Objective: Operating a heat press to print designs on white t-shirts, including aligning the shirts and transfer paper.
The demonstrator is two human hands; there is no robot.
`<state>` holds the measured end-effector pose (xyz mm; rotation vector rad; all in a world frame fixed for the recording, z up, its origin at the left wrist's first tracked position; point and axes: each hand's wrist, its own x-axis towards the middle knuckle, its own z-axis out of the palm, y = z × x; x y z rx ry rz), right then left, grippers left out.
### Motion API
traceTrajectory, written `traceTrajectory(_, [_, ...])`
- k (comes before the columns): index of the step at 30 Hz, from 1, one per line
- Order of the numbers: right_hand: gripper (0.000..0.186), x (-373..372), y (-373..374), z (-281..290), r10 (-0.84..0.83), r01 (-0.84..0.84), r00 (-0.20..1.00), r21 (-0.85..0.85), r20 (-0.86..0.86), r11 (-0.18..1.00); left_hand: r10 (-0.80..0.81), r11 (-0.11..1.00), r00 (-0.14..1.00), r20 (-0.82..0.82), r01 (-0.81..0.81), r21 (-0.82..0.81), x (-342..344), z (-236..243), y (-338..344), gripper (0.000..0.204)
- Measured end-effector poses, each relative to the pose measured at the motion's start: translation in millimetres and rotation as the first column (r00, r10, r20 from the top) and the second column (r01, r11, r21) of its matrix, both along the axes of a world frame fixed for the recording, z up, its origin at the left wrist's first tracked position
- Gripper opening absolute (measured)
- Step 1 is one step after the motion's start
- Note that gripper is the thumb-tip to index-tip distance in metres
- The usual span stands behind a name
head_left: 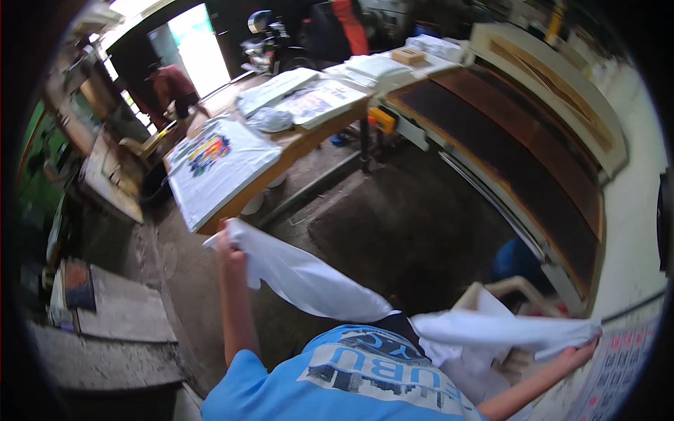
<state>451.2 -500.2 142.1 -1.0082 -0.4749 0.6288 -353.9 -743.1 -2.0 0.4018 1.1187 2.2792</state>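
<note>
Near the close end of the counter (298,149), the left hand (230,256) is clamped on an end of white cloth (302,277), which droops from it toward the person's blue shirt (281,389). Farther from the counter, the right hand (579,353) grips another white stretch; I cannot tell whether both join. A printed T-shirt (228,168) lies on the counter.

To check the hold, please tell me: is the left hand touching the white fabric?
Touching. The head view shows the left hand gripping the white fabric, which emerges on both sides.
</note>
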Motion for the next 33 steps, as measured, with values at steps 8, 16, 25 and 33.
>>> traceTrajectory(8, [0.046,53.7,257.2,33.5,0.309,-0.307,0.947,-0.03,0.088,0.951,0.065,0.995,0.957,0.282,-0.039,-0.095,114.4,84.6,179.8,0.022])
traceTrajectory(16, [0.049,-242.1,308.7,36.2,0.578,-0.694,0.386,-0.187,0.719,0.695,0.085,0.989,0.993,0.086,-0.095,0.117,158.5,186.1,263.8,0.008])
traceTrajectory(25, [0.059,-496.2,216.8,-8.7,0.543,-0.941,-0.313,-0.332,0.78,-0.066,0.03,0.985,0.997,-0.068,-0.018,0.173,192.6,215.5,321.8,0.004])
traceTrajectory(33, [0.018,-463.1,300.5,15.0,0.859,-0.92,-0.363,-0.286,0.361,-0.269,0.077,0.992,0.975,-0.209,-0.054,0.116,136.7,208.5,394.7,0.003])
